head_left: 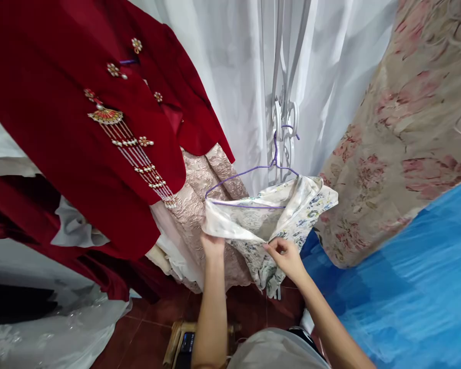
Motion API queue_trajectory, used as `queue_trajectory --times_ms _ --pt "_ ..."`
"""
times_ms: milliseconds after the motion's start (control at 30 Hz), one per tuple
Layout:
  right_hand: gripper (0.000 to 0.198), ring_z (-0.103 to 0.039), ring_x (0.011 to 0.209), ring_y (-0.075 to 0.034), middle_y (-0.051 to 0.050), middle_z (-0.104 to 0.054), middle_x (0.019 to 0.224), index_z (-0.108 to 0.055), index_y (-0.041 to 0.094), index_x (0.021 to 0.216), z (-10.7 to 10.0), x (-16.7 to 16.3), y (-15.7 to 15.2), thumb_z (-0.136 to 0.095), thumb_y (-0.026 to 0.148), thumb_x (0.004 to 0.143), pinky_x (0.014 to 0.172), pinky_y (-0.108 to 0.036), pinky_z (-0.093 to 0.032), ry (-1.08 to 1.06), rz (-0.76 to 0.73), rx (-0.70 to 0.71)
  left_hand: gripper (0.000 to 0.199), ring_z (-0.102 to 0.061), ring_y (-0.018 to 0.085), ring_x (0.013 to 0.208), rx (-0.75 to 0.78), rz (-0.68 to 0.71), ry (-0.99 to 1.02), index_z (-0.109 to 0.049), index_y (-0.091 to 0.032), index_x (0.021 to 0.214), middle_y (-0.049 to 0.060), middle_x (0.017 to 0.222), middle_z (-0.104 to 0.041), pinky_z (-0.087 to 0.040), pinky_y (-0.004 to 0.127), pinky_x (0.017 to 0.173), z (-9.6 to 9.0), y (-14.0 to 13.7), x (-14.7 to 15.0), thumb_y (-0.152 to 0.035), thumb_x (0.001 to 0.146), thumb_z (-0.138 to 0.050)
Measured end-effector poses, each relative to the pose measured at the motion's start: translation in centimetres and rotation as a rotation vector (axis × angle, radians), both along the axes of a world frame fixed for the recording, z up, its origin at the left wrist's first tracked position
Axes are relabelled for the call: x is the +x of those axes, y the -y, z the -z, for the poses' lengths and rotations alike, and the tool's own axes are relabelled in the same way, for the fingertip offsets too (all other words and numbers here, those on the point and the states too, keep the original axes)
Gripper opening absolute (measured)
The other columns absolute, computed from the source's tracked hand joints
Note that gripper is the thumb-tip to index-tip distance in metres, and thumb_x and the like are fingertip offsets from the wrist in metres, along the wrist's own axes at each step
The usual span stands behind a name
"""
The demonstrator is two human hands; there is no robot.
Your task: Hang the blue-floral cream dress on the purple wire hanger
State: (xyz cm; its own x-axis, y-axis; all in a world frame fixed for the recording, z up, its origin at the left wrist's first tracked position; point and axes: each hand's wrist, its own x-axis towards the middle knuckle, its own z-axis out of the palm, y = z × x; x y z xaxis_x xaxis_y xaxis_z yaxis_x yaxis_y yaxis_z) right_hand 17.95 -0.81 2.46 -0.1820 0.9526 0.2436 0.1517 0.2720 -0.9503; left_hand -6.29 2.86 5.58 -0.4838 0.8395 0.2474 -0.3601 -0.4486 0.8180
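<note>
Floral top [292, 220] already on purple hanger [274, 162] above fingers; right hand [286, 254] pinches neckline, still gaping; left hand [212, 244] fingertips hidden, can't tell.

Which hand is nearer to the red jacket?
Left. The left hand touches the floral garment, a little right of the red jacket in the picture; the right hand pinches that garment's edge, farther right.

The top [309, 210] is thin printed cloth with a smooth, satiny inside; the hanger [274, 162] looks like slick coated wire. The jacket [77, 82] is matt, velvety cloth, its brooch [106, 116] glossily beaded, the skirt [197, 179] raised, shiny brocade, the floor [246, 307] smooth tile
</note>
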Motion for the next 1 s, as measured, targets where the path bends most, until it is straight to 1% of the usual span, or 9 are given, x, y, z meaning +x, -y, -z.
queue_trajectory --times_ms 100,200,300,433,567,700,800,900,1000 --pt "0.032 -0.062 0.085 -0.024 -0.007 -0.068 0.091 -0.065 0.020 0.093 -0.7 0.9 -0.2 -0.076 0.048 0.080 0.082 -0.036 -0.050 -0.012 0.081 0.115 0.035 -0.066 0.022 0.080 -0.057 0.082 -0.037 -0.062 -0.022 0.082 0.006 0.083 -0.070 -0.056 0.036 0.073 2.1 3.6 5.0 -0.054 0.093 -0.051" --pt "0.061 -0.061 0.111 -0.032 -0.012 -0.068 0.116 -0.064 0.019 0.121 -1.6 1.7 0.1 -0.081 0.054 0.074 0.099 -0.044 -0.049 -0.025 -0.219 0.031 0.044 -0.059 0.017 0.066 -0.066 0.202 -0.399 -0.056 -0.021 0.075 0.003 0.071 -0.061 -0.050 0.030 0.065 1.2 5.9 8.8 -0.055 0.100 -0.044" --pt "0.070 -0.061 0.113 -0.033 -0.012 -0.069 0.115 -0.066 0.018 0.122 -2.0 2.5 0.7 -0.078 0.066 0.072 0.103 -0.046 -0.048 -0.130 -0.495 -0.186 0.034 -0.062 0.018 0.075 0.021 0.303 -0.823 -0.066 -0.020 0.087 0.004 0.079 -0.065 -0.050 0.029 0.075 -1.2 6.2 9.9 -0.046 0.101 -0.049" --pt "0.062 -0.063 0.098 -0.027 -0.008 -0.070 0.102 -0.071 0.019 0.108 -2.5 4.6 1.5 -0.078 0.068 0.071 0.090 -0.040 -0.053 -0.191 -0.471 -0.403 0.034 -0.063 0.023 0.106 0.130 0.353 -0.967 -0.070 -0.022 0.115 0.011 0.111 -0.068 -0.049 0.037 0.097 -2.4 4.5 10.0 -0.040 0.103 -0.044" --pt "0.043 -0.054 0.072 -0.017 -0.001 -0.062 0.076 -0.071 0.017 0.085 -3.8 7.0 2.0 -0.080 0.058 0.074 0.067 -0.028 -0.049 0.007 -0.587 -0.380 0.057 -0.063 0.027 0.109 0.233 0.696 -1.025 -0.076 -0.023 0.099 0.012 0.100 -0.072 -0.047 0.044 0.102 1.8 3.6 12.1 -0.055 0.103 -0.029" --pt "0.043 -0.038 0.056 -0.011 0.003 -0.047 0.059 -0.067 0.015 0.069 -6.0 10.6 1.9 -0.073 0.056 0.082 0.054 -0.024 -0.036 0.185 -0.694 -0.366 0.075 -0.059 0.021 0.073 -0.027 0.933 -0.977 -0.068 -0.020 0.072 0.005 0.068 -0.062 -0.051 0.032 0.069 7.8 4.5 13.7 -0.079 0.093 -0.026" --pt "0.041 -0.043 0.059 -0.012 0.001 -0.055 0.063 -0.072 0.013 0.077 -8.5 15.0 1.2 -0.072 0.054 0.084 0.055 -0.025 -0.036 0.309 -0.594 -0.323 0.072 -0.048 0.016 0.063 -0.159 1.068 -1.006 -0.061 -0.017 0.066 0.000 0.061 -0.051 -0.042 0.026 0.059 9.7 4.8 11.8 -0.083 0.085 -0.041" --pt "0.044 -0.044 0.054 -0.013 -0.001 -0.056 0.059 -0.072 0.014 0.072 -11.4 19.7 -0.4 -0.075 0.057 0.080 0.050 -0.025 -0.033 0.374 -0.396 -0.303 0.055 -0.043 0.013 0.059 -0.209 0.953 -1.107 -0.060 -0.016 0.065 -0.003 0.059 -0.046 -0.035 0.023 0.056 8.5 4.9 8.3 -0.067 0.085 -0.060" --pt "0.045 -0.047 0.053 -0.014 -0.002 -0.055 0.057 -0.070 0.016 0.063 -13.7 22.6 -3.0 -0.080 0.059 0.074 0.048 -0.026 -0.035 0.380 -0.241 -0.180 0.031 -0.051 0.016 0.069 -0.149 0.610 -1.198 -0.065 -0.017 0.074 0.000 0.070 -0.058 -0.040 0.025 0.065 5.1 5.1 5.1 -0.045 0.086 -0.066"
